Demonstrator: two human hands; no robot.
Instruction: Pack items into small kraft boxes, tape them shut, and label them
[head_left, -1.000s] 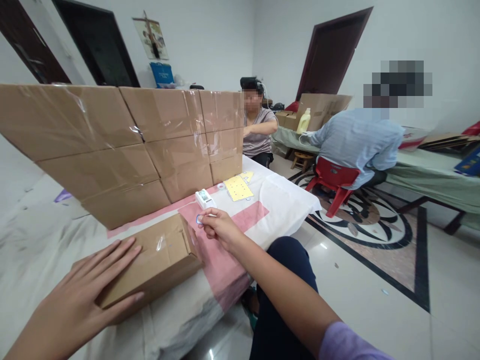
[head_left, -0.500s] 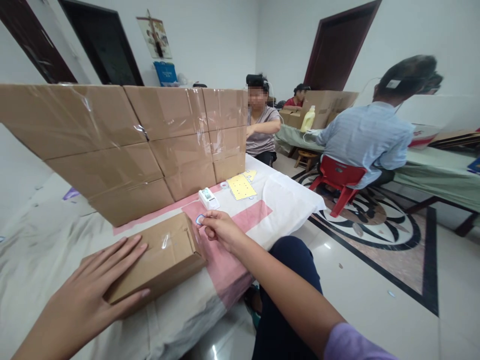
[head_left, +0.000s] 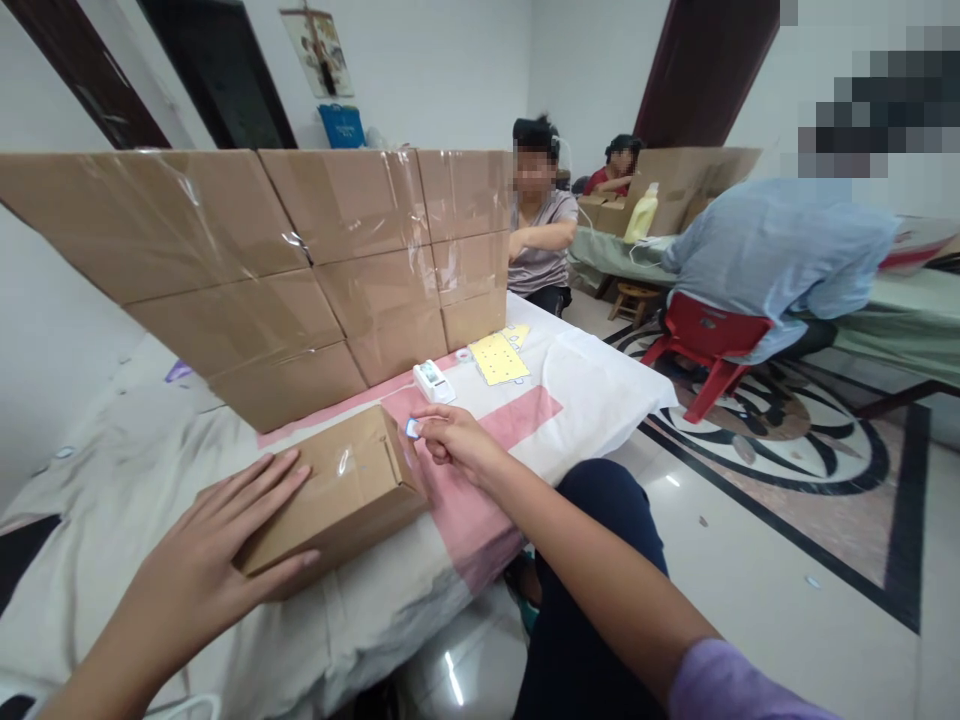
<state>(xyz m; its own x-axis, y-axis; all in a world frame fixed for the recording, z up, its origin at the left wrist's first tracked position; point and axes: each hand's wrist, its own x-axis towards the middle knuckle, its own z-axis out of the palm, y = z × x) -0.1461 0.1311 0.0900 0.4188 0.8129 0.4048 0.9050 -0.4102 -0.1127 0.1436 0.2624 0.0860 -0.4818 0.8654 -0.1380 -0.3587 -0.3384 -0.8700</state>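
Note:
A closed brown cardboard box (head_left: 352, 480) lies on the cloth-covered table, with clear tape across its top. My left hand (head_left: 225, 520) rests on its left end, fingers stretched flat over the top and the thumb along the near side. Just off the box's right end, my right hand (head_left: 457, 440) is closed in a pinch. Between thumb and forefinger it holds a small white sticker with a blue border (head_left: 412, 428). Beyond that hand sits a small white device with a little screen (head_left: 433, 382).
A wall of stacked, taped cartons (head_left: 315, 260) stands along the table's far side. Near its right end are a roll of tape (head_left: 463, 355) and a yellow patch (head_left: 501, 358). Co-workers sit beyond, one on a red chair (head_left: 712, 335). A yellow bottle (head_left: 641, 213) stands on another table.
The view has shifted slightly, so the scene sits further right. Both hands keep nearly the same places by the box, and the sticker in the right hand has turned a little.

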